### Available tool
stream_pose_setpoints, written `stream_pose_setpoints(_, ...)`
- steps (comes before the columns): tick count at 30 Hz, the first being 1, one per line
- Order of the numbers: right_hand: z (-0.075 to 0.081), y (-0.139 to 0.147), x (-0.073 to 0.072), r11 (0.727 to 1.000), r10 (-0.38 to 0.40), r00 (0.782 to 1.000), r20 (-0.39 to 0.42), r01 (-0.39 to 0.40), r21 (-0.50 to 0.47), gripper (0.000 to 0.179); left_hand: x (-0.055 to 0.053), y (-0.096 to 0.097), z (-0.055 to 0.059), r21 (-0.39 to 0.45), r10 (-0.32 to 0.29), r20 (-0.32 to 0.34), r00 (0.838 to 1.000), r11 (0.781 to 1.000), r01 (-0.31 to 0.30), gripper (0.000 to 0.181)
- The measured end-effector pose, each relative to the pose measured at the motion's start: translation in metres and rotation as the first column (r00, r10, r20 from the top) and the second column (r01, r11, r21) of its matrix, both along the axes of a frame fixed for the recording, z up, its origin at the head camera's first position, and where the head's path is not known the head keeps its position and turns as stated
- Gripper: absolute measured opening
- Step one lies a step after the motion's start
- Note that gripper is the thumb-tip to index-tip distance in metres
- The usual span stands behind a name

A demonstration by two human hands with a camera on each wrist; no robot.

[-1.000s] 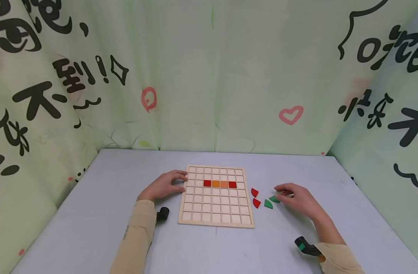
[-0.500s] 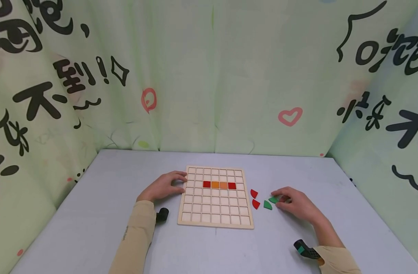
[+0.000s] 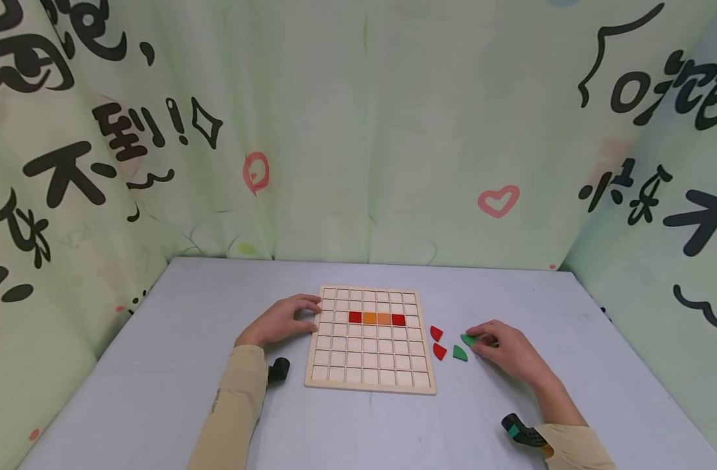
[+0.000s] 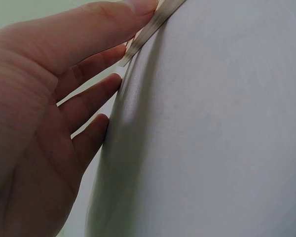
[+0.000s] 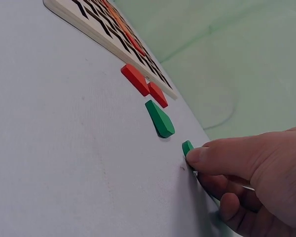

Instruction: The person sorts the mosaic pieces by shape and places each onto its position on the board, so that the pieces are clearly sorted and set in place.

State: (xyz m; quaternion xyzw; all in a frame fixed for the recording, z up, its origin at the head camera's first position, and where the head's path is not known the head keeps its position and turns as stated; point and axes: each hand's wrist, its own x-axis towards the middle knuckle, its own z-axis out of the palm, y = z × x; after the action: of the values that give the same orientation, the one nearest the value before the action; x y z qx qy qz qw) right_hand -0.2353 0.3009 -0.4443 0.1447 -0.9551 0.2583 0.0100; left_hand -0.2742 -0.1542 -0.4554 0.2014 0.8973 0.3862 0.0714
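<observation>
A square wooden grid board [image 3: 358,390] lies on the table, with two red and two orange square tiles in one row. My left hand [image 3: 283,320] rests at the board's left edge, thumb and fingertips touching the side, as the left wrist view also shows. Right of the board, my right hand [image 3: 503,346] pinches a green quarter-round block [image 3: 467,340] between thumb and fingers, close over the table. In the right wrist view, most of that block [image 5: 187,146] is hidden behind the thumb. A second green quarter-round block [image 3: 460,353] lies beside it.
Two red quarter-round blocks [image 3: 436,333] lie between the board and the green ones. The white table [image 3: 217,281] is backed by a pale green curtain [image 3: 370,143] with printed writing. Black wrist cameras [image 3: 519,431] hang by both sleeves.
My right hand has shifted slightly left, and its thumb and fingers have come together around the far green block. The left hand stays at the board's edge.
</observation>
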Motion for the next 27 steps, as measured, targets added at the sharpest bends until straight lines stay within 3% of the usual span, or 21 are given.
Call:
stream_pose_setpoints(12, -0.0008, -0.0021, -0.0011, 1.000, 0.001, 1.000, -0.019, -0.001, 0.004, 0.038, -0.0006, 0.0004, -0.0008, -0.003, 0.014, 0.012, 1.000, 1.000, -0.014, 0.035)
stream_pose_setpoints(20, -0.0025, -0.0042, -0.0011, 1.000, 0.012, 0.999, -0.052, -0.011, 0.025, 0.029, -0.0010, 0.0000, -0.0008, 0.000, 0.019, 0.019, 1.000, 1.000, -0.019, 0.034)
stream_pose_setpoints(27, -0.0016, -0.0079, -0.0021, 1.000, 0.003, 0.998, -0.062, -0.004, -0.015, 0.030, -0.0028, -0.0006, -0.0040, 0.001, 0.023, 0.028, 0.999, 1.000, -0.023, 0.034)
